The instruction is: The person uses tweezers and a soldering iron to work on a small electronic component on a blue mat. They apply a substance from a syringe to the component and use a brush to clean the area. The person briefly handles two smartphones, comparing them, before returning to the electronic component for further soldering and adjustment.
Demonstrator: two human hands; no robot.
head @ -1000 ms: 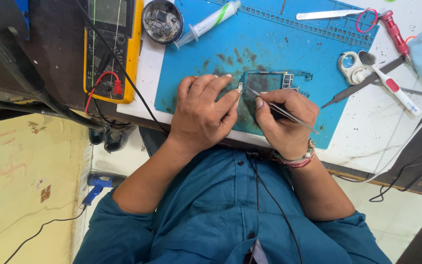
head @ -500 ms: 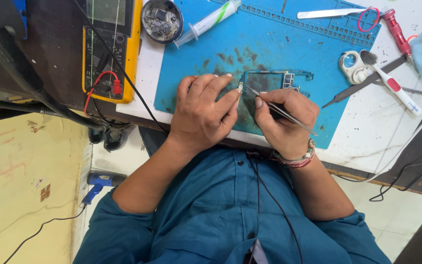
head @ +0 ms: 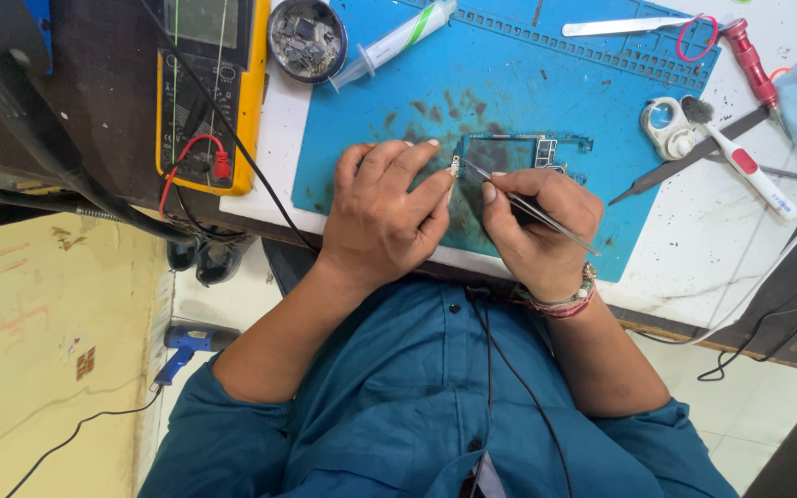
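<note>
A small green circuit board (head: 518,152) lies on a blue work mat (head: 509,83). My left hand (head: 385,207) rests on the mat, its fingertips pinching a tiny pale part at the board's left edge. My right hand (head: 537,231) grips thin metal tweezers (head: 532,207), their tip touching the board's left edge close to my left fingertips. A beaded bracelet circles my right wrist.
A yellow multimeter (head: 209,92) with red and black leads stands at the left. A round dish of small parts (head: 306,39), a syringe (head: 394,41), a red screwdriver (head: 754,60), a white brush (head: 740,161), a flat metal blade (head: 684,157) and a small round loupe (head: 666,124) lie around the mat.
</note>
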